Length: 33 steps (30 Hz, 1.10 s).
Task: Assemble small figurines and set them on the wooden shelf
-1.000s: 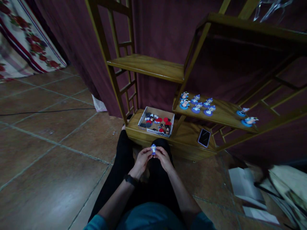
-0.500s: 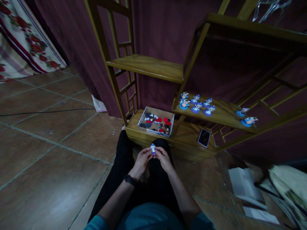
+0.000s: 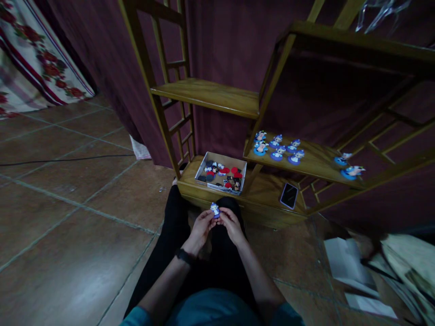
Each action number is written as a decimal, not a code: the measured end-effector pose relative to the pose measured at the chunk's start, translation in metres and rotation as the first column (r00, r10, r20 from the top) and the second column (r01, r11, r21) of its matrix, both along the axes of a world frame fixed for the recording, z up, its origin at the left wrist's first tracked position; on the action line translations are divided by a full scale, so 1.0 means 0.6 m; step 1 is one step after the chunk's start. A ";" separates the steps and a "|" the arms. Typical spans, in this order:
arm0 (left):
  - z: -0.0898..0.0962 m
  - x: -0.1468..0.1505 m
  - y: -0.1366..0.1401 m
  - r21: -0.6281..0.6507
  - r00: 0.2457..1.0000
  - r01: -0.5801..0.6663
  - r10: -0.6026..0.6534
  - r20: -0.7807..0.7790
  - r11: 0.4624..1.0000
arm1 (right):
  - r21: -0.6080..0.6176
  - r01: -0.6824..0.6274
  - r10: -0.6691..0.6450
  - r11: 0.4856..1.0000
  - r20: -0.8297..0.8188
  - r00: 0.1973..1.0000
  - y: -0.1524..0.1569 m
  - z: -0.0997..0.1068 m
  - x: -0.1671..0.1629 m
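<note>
A small purple-and-white figurine (image 3: pixel 215 208) on a round purple base is held between both hands above my lap. My left hand (image 3: pixel 203 223) pinches its base from the left, with a dark band on that wrist. From the other side, my right hand (image 3: pixel 231 222) grips the same base with its fingertips. Just beyond the hands, an open cardboard box (image 3: pixel 220 186) holds several figurines and red and black discs. Several similar purple figurines (image 3: pixel 278 152) stand on the shelf to the right, beside figurines on blue bases (image 3: pixel 261 148).
The wooden shelf unit (image 3: pixel 210 96) rises in front of me. Two more blue-based figurines (image 3: pixel 353 172) are at the right end of the middle shelf (image 3: pixel 321 158). A phone (image 3: pixel 289 195) lies on the lower board. White packaging (image 3: pixel 348 262) and a pale bag (image 3: pixel 408 258) are at the right on the floor.
The figurine has tilted and turned in my fingers, its top leaning slightly left. Both hands stay in nearly the same place.
</note>
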<state>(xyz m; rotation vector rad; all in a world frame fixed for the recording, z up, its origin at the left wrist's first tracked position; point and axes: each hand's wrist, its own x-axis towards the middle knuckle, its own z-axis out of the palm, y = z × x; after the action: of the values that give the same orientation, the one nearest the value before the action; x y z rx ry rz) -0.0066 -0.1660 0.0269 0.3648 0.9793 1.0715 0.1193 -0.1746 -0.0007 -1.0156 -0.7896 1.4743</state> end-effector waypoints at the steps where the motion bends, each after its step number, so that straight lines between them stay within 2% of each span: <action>1: 0.000 0.000 0.000 -0.003 1.000 -0.007 0.007 0.007 1.000 | 0.003 0.005 -0.005 1.000 0.005 1.000 0.000 -0.001 0.000; 17: -0.006 0.001 0.000 -0.020 0.995 -0.052 0.053 0.088 0.998 | 0.060 -0.024 0.009 0.998 0.229 0.973 -0.005 0.014 -0.002; 25: -0.002 -0.002 0.003 -0.070 1.000 0.000 0.000 0.004 0.998 | 0.081 0.025 -0.040 0.996 0.200 0.979 -0.004 0.007 -0.002; 30: 0.005 -0.005 0.007 -0.028 1.000 0.000 0.000 -0.003 1.000 | 0.080 0.062 -0.075 0.995 0.183 0.980 -0.004 0.003 -0.002; 33: 0.009 -0.006 0.009 -0.011 1.000 0.005 -0.005 0.006 1.000 | 0.075 0.032 -0.045 0.997 0.176 0.983 -0.005 0.005 -0.001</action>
<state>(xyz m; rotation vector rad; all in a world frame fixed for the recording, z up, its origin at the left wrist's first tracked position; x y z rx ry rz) -0.0102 -0.1608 0.0324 0.3545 0.9787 1.0616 0.1189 -0.1773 0.0020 -1.1123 -0.9381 1.3259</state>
